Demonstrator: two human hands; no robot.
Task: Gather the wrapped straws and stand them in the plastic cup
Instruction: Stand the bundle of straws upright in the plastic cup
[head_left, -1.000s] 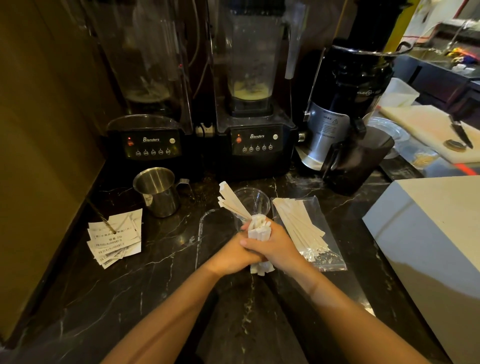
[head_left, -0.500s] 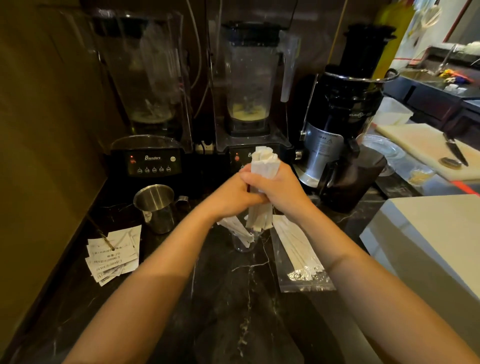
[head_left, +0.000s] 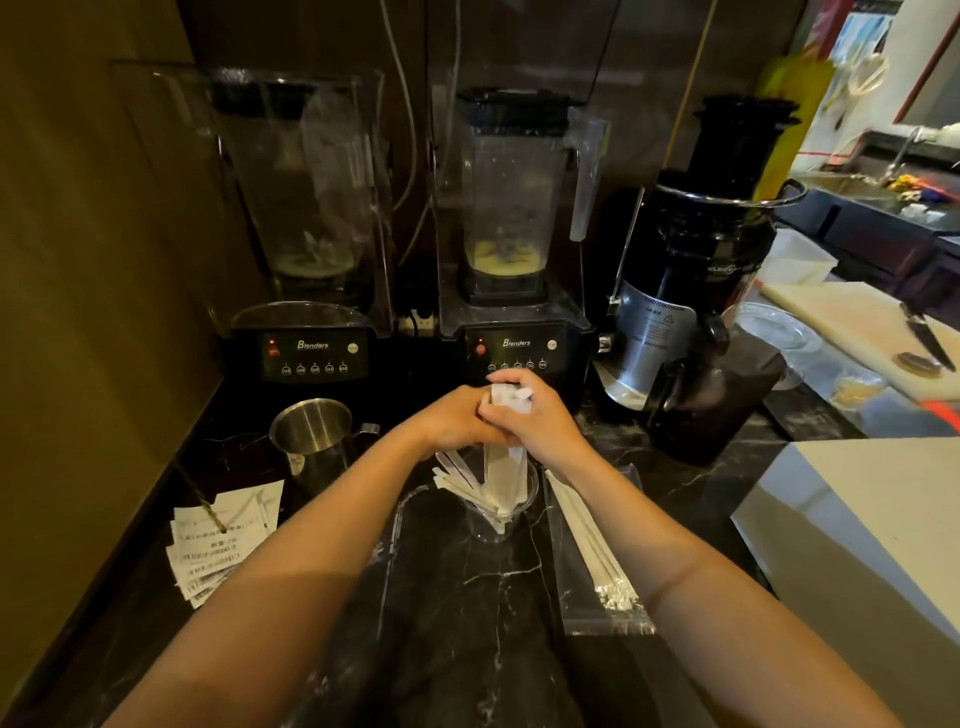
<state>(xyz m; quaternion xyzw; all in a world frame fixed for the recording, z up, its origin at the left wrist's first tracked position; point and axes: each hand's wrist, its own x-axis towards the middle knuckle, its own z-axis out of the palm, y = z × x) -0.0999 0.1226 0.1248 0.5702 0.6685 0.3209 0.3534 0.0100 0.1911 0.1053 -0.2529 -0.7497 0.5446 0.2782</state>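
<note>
- Task status: in progress, at the insertion step. A first group of white paper-wrapped straws (head_left: 457, 475) already leans in the clear plastic cup (head_left: 501, 514), fanned toward the left rim.
- Your left hand (head_left: 457, 418) and right hand (head_left: 530, 415) are clenched together around an upright bundle of white wrapped straws (head_left: 501, 467). Its top ends show above your right hand; its lower ends reach down into the cup mouth. Whether they touch the cup floor cannot be told.
- Judged remaining: seat this bundle, let go, then collect the leftover stock.
- Leftover stock: a clear zip-top plastic bag (head_left: 602, 618) lies flat on the black marble-veined counter (head_left: 467, 623), just right of the cup. It holds a further row of long white wrapped straws (head_left: 587, 540) lying on their sides.
- Clear plastic cup: stands upright on the counter directly below your hands. It contains only straws, as far as visible.
- Steel measuring jug (head_left: 311, 434): stands left of your hands, well apart from the cup. Its interior looks empty.
- Left blender jar (head_left: 306, 208): a thin pale residue at the bottom.
- Right blender jar (head_left: 506, 208): a shallow yellowish layer at the bottom.
- Black and silver juicer (head_left: 691, 291): stands right of the blenders, with a dark collecting jug (head_left: 722, 410) in front. The jug's contents cannot be seen.
- Loose printed paper slips (head_left: 223, 540): lie at the counter's left edge, clear of the work area.
- Caution, as a judgement: the cup is light and top-loaded, so steady it when you release the bundle.
</note>
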